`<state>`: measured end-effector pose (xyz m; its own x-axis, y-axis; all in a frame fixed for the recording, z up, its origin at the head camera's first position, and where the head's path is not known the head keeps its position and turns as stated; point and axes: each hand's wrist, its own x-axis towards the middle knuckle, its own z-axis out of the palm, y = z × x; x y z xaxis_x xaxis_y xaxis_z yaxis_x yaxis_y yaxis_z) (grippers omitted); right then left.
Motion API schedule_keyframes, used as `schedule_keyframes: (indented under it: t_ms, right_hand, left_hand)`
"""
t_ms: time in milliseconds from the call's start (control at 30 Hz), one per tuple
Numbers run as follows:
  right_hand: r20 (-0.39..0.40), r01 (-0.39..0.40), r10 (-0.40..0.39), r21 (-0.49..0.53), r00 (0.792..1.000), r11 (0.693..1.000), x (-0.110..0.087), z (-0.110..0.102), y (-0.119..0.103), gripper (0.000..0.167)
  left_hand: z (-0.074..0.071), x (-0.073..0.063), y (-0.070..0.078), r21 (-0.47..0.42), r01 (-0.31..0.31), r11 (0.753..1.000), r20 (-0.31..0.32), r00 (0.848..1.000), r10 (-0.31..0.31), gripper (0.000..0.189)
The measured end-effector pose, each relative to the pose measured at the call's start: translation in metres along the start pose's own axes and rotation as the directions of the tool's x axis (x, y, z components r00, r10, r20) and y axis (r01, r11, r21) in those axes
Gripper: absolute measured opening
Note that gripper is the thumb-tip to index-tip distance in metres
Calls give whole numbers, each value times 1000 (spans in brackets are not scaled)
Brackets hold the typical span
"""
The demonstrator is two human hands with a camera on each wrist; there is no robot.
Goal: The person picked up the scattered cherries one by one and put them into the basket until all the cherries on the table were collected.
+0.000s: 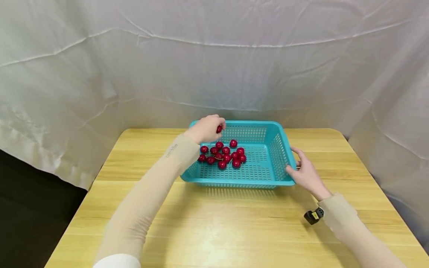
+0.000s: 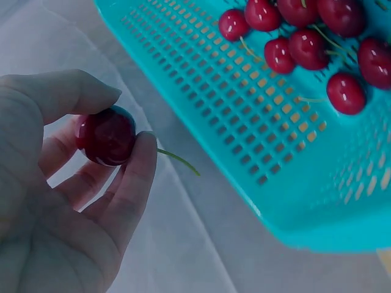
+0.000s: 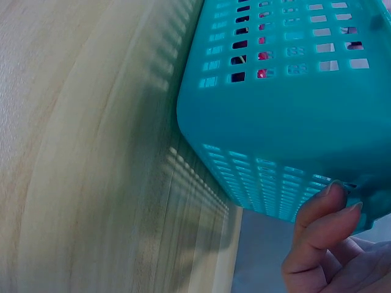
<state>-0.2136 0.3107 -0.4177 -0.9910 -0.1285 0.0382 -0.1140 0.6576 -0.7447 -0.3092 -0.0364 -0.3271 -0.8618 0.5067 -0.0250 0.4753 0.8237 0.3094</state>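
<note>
My left hand [image 1: 207,128] pinches a dark red cherry [image 2: 105,137] between thumb and fingers, and its green stem [image 2: 178,160] sticks out past the fingertips. In the head view this hand is above the back left part of a turquoise plastic basket [image 1: 238,182] with slotted walls. Several more red cherries [image 1: 222,164] lie together on the left half of the basket floor, some with stems showing. At the basket's right end, my right hand [image 1: 307,174] grips the rim, thumb on top and fingers against the outer wall.
The basket is over the back middle of a light wooden table [image 1: 218,223]. Pale grey fabric [image 1: 234,74] hangs behind the table and along both sides. A small black device [image 1: 313,216] is at the right wrist. A dark area [image 1: 30,208] lies left of the table.
</note>
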Motion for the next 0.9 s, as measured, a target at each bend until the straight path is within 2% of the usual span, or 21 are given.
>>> schedule_keyframes:
  t_ms: [200,400,667,900]
  right_hand:
    - [-1,3,-3,-2,1000,1000,-1,1,-2,73]
    - [-3,7,-7,1,1000,1000,-2,0,-4,73]
    - [-1,6,-6,17,1000,1000,-4,0,-3,73]
    - [-5,23,-23,29,1000,999,-7,-1,0,73]
  left_hand:
    - [14,17,7,-18,12,1000,63,998,-11,26]
    - [27,28,19,-32,12,999,91,996,-9,26]
    - [41,35,33,-22,24,999,134,991,-21,24]
    - [55,38,39,-20,44,999,155,987,-40,25]
